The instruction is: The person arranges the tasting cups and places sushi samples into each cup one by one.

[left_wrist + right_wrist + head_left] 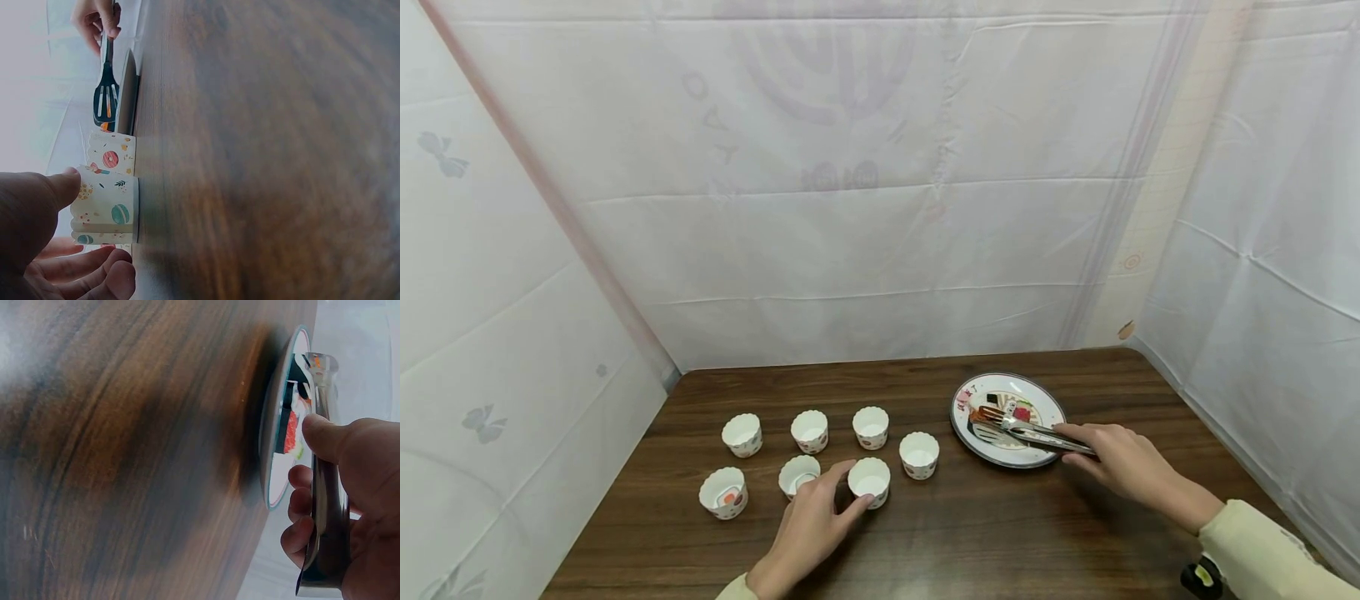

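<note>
My left hand [812,517] holds a white paper baking cup [869,477] on the table, thumb on its near side and fingers behind it. In the left wrist view this cup [103,206] shows a printed pattern and a wavy rim. My right hand [1123,462] grips metal tongs [328,506] over a white plate [1045,400] with a dark rim. Slotted tong ends lie above the plate, with an orange piece [108,109] showing between them. On the plate are sushi-like pieces, one topped with red [290,431].
Several more baking cups stand about the left hand, including one [919,455] towards the plate and one [742,435] at the back left. The front-left cup [711,492] contains a small orange-red piece. White printed sheets [850,250] surround the brown wooden table [970,533].
</note>
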A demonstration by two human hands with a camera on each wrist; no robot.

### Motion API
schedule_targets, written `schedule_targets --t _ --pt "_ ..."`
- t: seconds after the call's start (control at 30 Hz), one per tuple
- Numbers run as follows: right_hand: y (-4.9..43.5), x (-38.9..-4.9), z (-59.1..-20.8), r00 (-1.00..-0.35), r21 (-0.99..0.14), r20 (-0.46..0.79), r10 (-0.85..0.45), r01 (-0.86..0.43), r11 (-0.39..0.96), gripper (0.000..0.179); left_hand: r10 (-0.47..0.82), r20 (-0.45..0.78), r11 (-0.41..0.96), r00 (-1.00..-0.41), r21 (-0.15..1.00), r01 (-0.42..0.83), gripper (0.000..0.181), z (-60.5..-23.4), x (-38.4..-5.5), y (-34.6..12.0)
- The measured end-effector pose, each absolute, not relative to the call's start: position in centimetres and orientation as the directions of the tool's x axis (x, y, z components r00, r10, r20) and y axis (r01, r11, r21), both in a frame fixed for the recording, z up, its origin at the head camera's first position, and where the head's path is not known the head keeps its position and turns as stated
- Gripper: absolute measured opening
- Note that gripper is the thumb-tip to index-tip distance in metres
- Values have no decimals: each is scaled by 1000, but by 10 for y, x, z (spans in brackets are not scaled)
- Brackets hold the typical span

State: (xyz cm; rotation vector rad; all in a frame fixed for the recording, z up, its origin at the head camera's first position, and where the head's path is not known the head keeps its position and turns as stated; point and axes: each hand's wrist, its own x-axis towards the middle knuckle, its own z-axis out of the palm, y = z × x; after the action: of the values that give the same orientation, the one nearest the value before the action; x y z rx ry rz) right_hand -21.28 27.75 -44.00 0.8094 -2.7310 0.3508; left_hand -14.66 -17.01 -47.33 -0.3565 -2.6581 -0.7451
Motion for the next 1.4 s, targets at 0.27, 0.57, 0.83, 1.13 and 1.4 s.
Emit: schedule_targets --t 0.27,0.57,0.83,1.13,1.4 --pt "277 -212 -438 -812 -159 333 -479 -549 820 41 144 409 836 -901 437 332 46 -473 -147 -169" --pt "277 -212 -437 -808 -155 334 -486 -555 817 41 142 415 836 -899 436 334 46 -472 -146 -170" --pt "278 -214 -438 -807 -151 331 -489 -557 817 40 146 424 836 -894 430 341 46 -471 -145 -170" --pt "278 -212 -431 -781 -130 364 -507 -581 803 38 162 405 835 -900 430 344 46 -472 -147 -172" --pt "276 -213 -420 -761 -114 374 -530 -605 788 39 165 407 832 -898 432 349 46 -472 -148 -172"
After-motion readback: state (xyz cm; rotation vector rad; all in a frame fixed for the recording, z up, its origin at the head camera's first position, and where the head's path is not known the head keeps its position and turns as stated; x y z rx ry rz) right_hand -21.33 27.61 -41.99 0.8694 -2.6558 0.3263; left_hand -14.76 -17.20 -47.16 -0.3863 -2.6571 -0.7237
